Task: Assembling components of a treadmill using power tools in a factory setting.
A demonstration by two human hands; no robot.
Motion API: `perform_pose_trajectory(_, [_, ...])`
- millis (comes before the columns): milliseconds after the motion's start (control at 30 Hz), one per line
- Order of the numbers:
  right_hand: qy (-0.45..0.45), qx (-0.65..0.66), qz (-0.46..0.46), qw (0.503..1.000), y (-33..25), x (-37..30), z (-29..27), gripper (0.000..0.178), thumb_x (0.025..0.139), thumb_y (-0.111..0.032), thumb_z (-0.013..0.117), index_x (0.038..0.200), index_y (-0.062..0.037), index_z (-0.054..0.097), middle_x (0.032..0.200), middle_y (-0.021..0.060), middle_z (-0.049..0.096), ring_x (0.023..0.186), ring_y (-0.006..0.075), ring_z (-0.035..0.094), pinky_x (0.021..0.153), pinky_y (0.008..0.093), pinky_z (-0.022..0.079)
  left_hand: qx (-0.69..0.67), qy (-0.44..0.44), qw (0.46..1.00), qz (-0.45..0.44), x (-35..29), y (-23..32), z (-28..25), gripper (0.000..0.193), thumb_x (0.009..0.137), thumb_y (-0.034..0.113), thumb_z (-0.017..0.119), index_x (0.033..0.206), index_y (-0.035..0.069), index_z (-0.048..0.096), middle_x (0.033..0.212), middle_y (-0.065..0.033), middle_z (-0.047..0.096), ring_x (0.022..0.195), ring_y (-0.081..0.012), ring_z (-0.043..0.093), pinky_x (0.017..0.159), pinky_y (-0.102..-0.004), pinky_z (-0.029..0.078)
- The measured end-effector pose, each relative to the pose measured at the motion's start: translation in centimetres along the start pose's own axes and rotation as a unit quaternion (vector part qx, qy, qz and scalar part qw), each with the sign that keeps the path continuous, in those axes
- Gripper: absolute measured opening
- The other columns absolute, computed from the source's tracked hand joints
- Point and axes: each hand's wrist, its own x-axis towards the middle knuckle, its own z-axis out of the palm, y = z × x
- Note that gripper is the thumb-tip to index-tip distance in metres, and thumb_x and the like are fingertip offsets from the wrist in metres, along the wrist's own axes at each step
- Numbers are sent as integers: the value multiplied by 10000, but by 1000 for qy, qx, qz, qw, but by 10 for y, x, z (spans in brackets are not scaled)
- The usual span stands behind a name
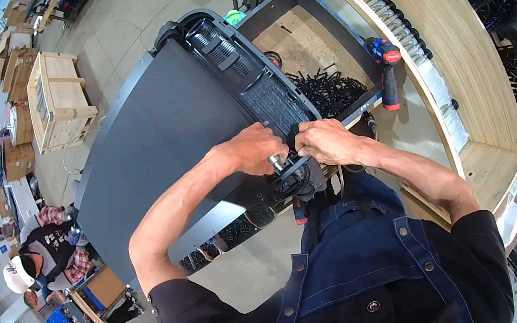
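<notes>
In front of me, an open black plastic housing [236, 63] runs along the edge of a wide, flat dark grey panel [163, 115]. Both hands are at the housing's near end. My left hand [255, 150] is closed, its fingers curled around a small silver metal cylinder [276, 162]. Close beside it, my right hand [326, 140] pinches at the housing's corner; what lies between its fingertips is hidden. Just below the hands, a black wheel-like part with cables [299, 181] sits at the end of the housing, its details too dark to make out.
Right of the housing is a dark-rimmed tray [345, 24] with many black bolt-like pieces [332, 90]. A red-and-blue cordless driver [386, 70] rests at its edge. Further right stands a wooden crate [454, 29] with a row of bagged parts. People work at the far left.
</notes>
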Motion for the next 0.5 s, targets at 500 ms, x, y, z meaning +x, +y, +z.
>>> perform_pose_trajectory(500, [231,174,20,957,22,-43,16,282,907,-81,639,1182,-33,671,1032,190,682,928,387,679,817,455,545,21,-2,999,-37,11,2,3,179,857,305,664,926,167,753,884,-83,722,955,-310,639,889,-432,401])
